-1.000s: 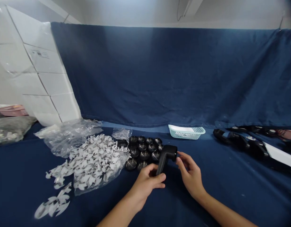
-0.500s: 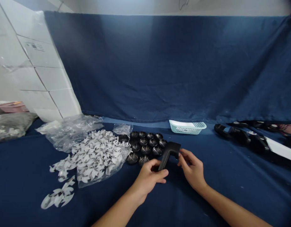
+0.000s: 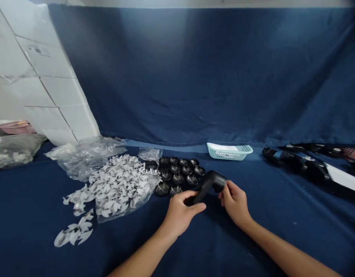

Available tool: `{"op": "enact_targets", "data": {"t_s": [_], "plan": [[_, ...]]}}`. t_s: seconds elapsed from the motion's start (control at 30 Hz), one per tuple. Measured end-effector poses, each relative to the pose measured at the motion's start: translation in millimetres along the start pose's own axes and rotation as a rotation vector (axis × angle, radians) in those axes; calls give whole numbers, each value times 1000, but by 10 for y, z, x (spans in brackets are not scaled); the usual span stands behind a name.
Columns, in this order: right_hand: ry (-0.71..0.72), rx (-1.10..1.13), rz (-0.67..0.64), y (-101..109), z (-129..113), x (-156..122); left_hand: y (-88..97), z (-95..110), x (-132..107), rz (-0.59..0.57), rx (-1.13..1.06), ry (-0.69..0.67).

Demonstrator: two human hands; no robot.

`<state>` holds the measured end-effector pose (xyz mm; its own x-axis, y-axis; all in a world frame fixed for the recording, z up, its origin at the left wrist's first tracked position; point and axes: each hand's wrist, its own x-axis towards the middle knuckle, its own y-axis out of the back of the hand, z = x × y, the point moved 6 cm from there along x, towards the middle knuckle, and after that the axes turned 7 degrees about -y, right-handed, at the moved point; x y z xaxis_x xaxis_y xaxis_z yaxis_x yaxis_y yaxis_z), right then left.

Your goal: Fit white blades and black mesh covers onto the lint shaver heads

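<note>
A black angled part (image 3: 209, 181), with a handle and a wider cylindrical head, is held above the blue cloth. My left hand (image 3: 182, 213) grips the lower end of its handle, thumb stretched along the near side. At the head's right end, the fingers of my right hand (image 3: 234, 202) are pinched together against the rim; whether they hold a small piece there is hidden. Just beyond my left hand lie several round black caps (image 3: 178, 179) in rows on the cloth.
Left of the caps, a heap of small grey-white plastic pieces (image 3: 120, 188) spills from a clear bag (image 3: 88, 154). A light-green basket (image 3: 229, 152) stands at the back. Several black parts (image 3: 298, 163) and a white strip (image 3: 343, 179) lie at the right. White boxes (image 3: 56, 92) are stacked at left.
The black part has turned a little, so its head now faces further right and toward me. My right fingers have shifted slightly right with it. The whole view has tilted slightly down.
</note>
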<state>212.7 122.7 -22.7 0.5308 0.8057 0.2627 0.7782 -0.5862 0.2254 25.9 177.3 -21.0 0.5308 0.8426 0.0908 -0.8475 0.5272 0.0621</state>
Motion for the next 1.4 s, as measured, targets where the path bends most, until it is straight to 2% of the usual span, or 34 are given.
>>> {"op": "enact_targets", "data": {"t_s": [0.13,0.3,0.43,0.83,1.23,1.4], "plan": [[-39,44,-50,-38,51,0,20,14,-3,15,14,-3],[-31,28,-12,-20,5,-14,-9,-39,11,-15,-36,31],[-40,14,10,-16,3,-12,-2,-73,25,4,-53,53],[-130,51,-130,-124,140,16,36,-60,6,71,-22,38],[-49,-35,-43,-68,85,11,-5,-28,-47,87,-44,54],[-71,-47,-63,-74,129,7,-7,-21,-54,87,-52,52]]}}
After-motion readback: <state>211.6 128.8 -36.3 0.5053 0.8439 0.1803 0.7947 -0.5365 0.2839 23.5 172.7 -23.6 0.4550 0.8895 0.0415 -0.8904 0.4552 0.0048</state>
